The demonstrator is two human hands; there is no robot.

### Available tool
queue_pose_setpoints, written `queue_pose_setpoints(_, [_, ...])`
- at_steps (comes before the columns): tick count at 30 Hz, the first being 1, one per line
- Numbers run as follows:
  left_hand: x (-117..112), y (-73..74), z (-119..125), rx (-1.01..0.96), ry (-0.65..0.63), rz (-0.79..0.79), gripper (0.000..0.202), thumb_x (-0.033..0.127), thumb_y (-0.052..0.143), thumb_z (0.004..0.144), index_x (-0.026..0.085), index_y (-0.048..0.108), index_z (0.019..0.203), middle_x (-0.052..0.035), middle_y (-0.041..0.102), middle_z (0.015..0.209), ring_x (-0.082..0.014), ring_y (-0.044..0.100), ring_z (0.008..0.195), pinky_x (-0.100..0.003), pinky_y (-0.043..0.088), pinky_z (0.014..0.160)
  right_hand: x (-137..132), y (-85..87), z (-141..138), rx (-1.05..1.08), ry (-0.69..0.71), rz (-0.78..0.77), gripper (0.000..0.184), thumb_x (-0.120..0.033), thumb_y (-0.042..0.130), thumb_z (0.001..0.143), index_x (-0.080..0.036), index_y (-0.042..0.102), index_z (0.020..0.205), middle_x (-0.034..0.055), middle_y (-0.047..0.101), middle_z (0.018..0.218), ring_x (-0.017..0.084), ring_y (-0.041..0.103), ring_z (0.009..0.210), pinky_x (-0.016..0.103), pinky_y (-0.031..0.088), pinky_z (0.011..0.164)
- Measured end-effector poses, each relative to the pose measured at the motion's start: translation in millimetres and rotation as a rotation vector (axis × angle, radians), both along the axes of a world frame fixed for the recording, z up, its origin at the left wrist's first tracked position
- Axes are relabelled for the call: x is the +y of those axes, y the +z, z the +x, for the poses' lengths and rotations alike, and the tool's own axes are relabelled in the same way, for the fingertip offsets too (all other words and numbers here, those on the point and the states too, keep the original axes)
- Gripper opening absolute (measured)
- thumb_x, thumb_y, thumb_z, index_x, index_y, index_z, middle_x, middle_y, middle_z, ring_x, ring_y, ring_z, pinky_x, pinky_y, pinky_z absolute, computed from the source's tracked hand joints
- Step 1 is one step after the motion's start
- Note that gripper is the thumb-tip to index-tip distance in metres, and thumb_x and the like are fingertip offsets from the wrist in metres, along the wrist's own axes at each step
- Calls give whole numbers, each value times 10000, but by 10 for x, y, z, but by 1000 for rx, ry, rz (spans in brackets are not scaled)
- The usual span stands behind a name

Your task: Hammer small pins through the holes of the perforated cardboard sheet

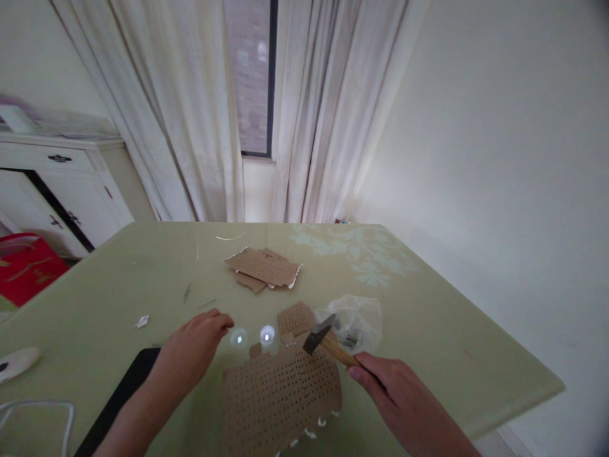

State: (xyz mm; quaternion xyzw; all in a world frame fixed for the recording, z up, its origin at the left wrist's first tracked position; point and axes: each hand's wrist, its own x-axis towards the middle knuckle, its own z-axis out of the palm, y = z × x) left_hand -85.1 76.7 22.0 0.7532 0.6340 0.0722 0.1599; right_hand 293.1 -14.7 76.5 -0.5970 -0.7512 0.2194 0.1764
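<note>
- One large punched cardboard sheet (280,400) lies on the table (428,355), its near edge running out of view at the bottom.
- One hammer (333,348): its head is over the sheet's far right corner; whether they touch is unclear.
- The right hand (387,381), right of the sheet, grips the wooden handle, hiding its end.
- The left hand (202,336), beyond the sheet's far left corner, has its fingers curled in; I cannot tell whether they pinch anything.
- One smaller punched piece (295,319) is just beyond the sheet; a pile of cardboard (266,266), at least two pieces overlapping, lies farther beyond.
- One clear plastic bag (368,314), beyond the sheet to the right, contains small dark pieces too blurred to count.
- Two thin slivers (187,292) and one white scrap (142,322) lie beyond the sheet to the left.
- One black flat object (117,400), left of the sheet, is partly hidden by the left forearm.
- Well left of the sheet, one white rounded object (19,365) is cut off by the picture's edge.
</note>
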Motion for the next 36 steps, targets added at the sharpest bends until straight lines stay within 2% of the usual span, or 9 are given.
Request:
queue_pose_setpoints(2, [68,-98,-291,80,31,-29,351,94,490,954,234,786,1080,-104,766,1174,-332,721,1151,-439,500,951,-8,-24,18,6,-1,-32,452,-540,406,1133,-275,730,962,52,828,946,276,786,912,377,566,840])
queue_pose_setpoints(5, [130,-235,-512,68,41,-49,316,114,550,905,260,786,1057,-79,769,1199,-312,709,1192,-402,494,969,-2,-32,15,17,-13,-68,420,-518,418,1127,-275,721,968,52,823,947,278,778,914,386,556,837])
queue_pose_setpoints(9, [199,-362,-564,13,66,-64,230,137,562,853,249,756,904,-51,788,1029,-277,744,1043,-359,511,892,0,-10,15,26,-29,-92,417,-509,410,1124,-268,702,950,48,800,906,279,761,885,397,543,829])
queue_pose_setpoints(12, [253,-349,-525,-46,56,-33,191,159,553,848,229,727,814,-77,779,960,-289,732,1011,-372,516,897,-15,4,36,45,-45,-85,419,-515,403,1125,-271,706,970,53,801,934,283,758,913,401,541,843])
queue_pose_setpoints(15, [265,-221,-345,-146,24,11,202,230,528,903,220,710,816,-94,779,919,-291,729,951,-384,532,879,-29,3,57,47,-57,-63,414,-515,406,1122,-272,698,957,53,798,929,280,757,902,398,544,837])
queue_pose_setpoints(20, [99,106,342,-412,-30,95,342,433,447,1045,240,719,1121,-64,808,1099,-232,735,990,-326,557,883,-16,-38,62,7,-57,-56,389,-483,424,1122,-273,687,926,36,783,865,271,758,861,384,544,801])
queue_pose_setpoints(24, [-46,280,884,-689,-87,82,259,407,547,1022,239,745,1025,-43,813,995,-217,729,883,-312,535,807,-1,-71,61,-20,-46,-44,379,-459,425,1128,-271,707,959,45,804,905,268,763,873,385,556,809])
queue_pose_setpoints(28, [-71,273,1113,-711,-137,7,220,366,550,1016,227,695,928,-24,786,867,-201,696,787,-296,497,739,0,-87,56,-25,-34,-40,369,-438,426,1130,-271,701,949,44,803,904,260,761,873,370,553,800])
queue_pose_setpoints(36, [-64,177,1138,-663,-169,-24,225,345,534,1011,232,696,905,-24,773,839,-211,691,779,-295,467,721,-14,-122,70,-14,-52,-64,350,-456,442,1128,-268,685,961,48,798,941,273,758,921,376,535,837])
